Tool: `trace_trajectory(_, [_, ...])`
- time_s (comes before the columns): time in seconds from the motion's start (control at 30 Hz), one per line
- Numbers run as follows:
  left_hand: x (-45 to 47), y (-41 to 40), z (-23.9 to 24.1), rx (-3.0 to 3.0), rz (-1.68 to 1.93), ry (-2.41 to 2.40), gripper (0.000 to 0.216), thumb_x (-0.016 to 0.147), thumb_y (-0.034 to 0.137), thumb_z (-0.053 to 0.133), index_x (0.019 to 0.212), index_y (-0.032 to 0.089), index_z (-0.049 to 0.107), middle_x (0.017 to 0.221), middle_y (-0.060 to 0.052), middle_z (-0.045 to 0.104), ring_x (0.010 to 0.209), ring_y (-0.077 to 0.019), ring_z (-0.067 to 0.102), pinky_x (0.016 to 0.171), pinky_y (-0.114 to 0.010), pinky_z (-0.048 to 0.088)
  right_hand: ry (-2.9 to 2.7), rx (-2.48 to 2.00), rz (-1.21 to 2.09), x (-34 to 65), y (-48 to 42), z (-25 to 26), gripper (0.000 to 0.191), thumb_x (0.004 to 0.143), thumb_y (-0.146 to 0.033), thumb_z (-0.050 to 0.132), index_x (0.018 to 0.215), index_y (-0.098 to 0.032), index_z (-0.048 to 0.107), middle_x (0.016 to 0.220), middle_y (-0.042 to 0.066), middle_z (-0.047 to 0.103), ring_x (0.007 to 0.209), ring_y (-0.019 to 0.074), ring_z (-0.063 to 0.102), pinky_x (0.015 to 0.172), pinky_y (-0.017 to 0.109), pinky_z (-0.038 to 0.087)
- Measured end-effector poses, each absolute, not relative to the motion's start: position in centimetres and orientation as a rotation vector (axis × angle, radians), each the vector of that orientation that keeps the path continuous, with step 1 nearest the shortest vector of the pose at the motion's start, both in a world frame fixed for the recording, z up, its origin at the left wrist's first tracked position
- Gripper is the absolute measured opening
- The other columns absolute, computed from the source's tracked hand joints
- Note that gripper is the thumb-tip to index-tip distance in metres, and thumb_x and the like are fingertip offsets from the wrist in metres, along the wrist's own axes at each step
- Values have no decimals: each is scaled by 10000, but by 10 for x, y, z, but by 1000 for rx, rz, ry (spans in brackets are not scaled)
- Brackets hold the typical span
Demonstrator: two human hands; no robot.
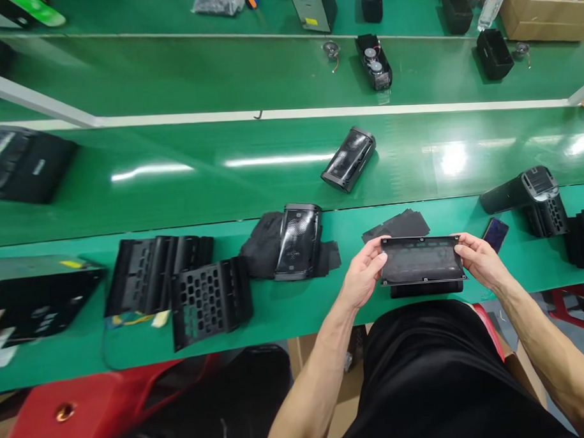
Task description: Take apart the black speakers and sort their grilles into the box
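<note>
Between my two hands is a black rectangular plastic panel (422,260) with small tabs along its edges. My left hand (365,271) pinches its left end, and my right hand (480,258) grips the right end. Directly below the panel, near the table's front edge, another black part (426,289) shows only in part. Just beyond the panel lie thin black sheets (400,225). To the left, a glossy black casing (298,241) rests on dark cloth-like pieces (261,245).
Stacked black perforated panels (206,298) stand left on the green table. A phone (495,234) and black housings (543,197) are at the right. On the green belt lies another glossy casing (349,159). A red stool (73,412) is at the lower left.
</note>
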State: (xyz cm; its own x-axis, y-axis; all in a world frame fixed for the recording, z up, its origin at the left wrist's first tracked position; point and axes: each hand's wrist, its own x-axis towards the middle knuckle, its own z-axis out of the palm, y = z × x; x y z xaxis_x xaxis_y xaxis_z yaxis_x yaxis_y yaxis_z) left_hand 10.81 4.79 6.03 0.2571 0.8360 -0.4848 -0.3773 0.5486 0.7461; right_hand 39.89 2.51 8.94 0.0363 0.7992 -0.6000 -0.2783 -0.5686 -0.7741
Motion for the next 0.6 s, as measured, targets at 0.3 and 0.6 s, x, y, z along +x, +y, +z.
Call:
trace_trajectory(0.3, [109,53,56,575,860,1019,587,825,446,886,1318,168,730,1216,-126,788,1042,-245,732,870,-319,588,-574,-1543,1651,403,26,80,388,734,-444,926,1006,-221,761,741,-34,656,564,105,498,520,233,406])
trace_trajectory(0.6, [106,59,51,619,862,1025,554,853,395,855,1346,166,746,1211,-117,795,1037,-230,719,880,-301,559,-490,-1562,1660,395,33,84,410,684,-469,961,928,-218,749,749,-26,667,612,120,575,546,241,482])
